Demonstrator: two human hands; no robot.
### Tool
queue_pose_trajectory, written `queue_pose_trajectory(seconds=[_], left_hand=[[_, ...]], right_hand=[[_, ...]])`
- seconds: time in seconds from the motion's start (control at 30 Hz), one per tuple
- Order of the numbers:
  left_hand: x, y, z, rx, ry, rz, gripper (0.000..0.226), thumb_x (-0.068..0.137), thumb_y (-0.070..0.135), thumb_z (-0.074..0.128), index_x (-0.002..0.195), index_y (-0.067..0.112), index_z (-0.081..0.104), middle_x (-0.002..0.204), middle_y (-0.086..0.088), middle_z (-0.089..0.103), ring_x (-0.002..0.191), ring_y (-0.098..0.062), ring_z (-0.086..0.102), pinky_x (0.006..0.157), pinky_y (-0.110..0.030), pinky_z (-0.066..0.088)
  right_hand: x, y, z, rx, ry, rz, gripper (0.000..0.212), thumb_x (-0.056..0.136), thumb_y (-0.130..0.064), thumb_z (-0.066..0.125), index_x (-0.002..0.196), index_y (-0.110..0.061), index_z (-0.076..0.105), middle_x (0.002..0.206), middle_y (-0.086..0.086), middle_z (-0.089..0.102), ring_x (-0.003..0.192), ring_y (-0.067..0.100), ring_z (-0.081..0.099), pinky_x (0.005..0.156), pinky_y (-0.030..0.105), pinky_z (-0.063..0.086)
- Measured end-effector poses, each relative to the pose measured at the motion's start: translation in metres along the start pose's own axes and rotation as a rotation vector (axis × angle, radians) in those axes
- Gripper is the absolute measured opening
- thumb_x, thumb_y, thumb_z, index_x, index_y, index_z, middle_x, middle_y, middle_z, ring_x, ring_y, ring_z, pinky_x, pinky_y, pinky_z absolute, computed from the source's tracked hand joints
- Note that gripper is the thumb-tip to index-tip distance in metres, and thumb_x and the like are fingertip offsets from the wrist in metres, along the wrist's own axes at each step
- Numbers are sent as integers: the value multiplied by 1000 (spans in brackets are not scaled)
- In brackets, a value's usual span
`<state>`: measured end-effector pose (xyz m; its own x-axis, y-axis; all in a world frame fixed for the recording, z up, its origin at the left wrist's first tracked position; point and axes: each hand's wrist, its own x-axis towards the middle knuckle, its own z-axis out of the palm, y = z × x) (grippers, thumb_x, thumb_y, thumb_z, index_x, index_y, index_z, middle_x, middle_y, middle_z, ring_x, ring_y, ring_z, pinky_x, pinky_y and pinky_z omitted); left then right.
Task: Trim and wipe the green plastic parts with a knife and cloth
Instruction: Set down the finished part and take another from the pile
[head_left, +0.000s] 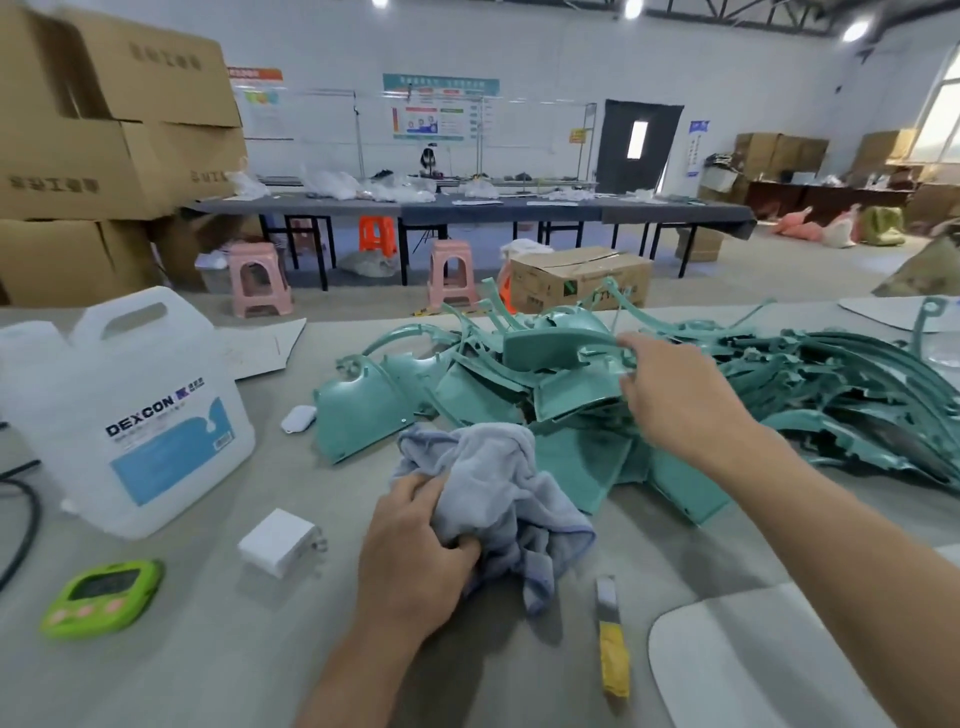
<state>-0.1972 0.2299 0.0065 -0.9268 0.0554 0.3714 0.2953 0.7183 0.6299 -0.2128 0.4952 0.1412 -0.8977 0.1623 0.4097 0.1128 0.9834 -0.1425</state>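
Table (249, 660): jug (130, 405) at far left, timer (101, 597) in front of it near the front edge, charger (280, 541) between jug and cloth (498, 467). The cloth lies at centre in the grip of the left hand (415, 551). The plastic parts (831, 374) are piled behind it and spread right, the right hand (670, 400) gripping one on top. The knife (613, 639) lies before the cloth to the right, and a small case (298, 418) sits just left of the pile.
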Motion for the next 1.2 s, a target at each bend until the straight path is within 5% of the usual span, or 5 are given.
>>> queue_pose_trajectory(seconds=[0.3,0.53,0.7,0.87,1.2], left_hand=[[-3,1,10,102,61,3,76,74,39,66,147,31,48,139,7,51,121,-21,48,102,-37,47],[-10,8,4,157,74,46,89,72,43,61,156,28,34,152,2,45,130,-23,45,108,-37,40],[-20,28,-11,-272,403,1,85,72,40,60,152,32,30,151,6,40,138,-14,40,113,-35,36],[-33,33,-15,-788,331,-181,79,80,44,61,152,41,30,148,19,46,132,4,48,107,-27,40],[-24,20,-29,-583,297,-141,21,78,54,63,90,36,67,89,13,72,88,-13,68,72,-31,52]], right_hand=[[23,10,-73,813,610,401,16,101,-22,61,87,-26,68,79,-11,62,71,11,68,73,42,63],[-10,-27,-88,820,940,-55,19,101,-26,50,96,-19,67,71,-12,60,69,17,61,64,44,54],[-26,-47,-71,1274,647,288,19,103,-17,54,89,-17,67,60,-9,66,58,7,60,62,29,53],[-52,-43,3,1651,191,816,8,102,-7,56,96,-4,59,58,5,66,39,8,41,39,21,35],[-94,-31,74,1898,-173,1074,32,106,-6,44,75,0,53,53,5,38,28,6,32,31,15,28]])
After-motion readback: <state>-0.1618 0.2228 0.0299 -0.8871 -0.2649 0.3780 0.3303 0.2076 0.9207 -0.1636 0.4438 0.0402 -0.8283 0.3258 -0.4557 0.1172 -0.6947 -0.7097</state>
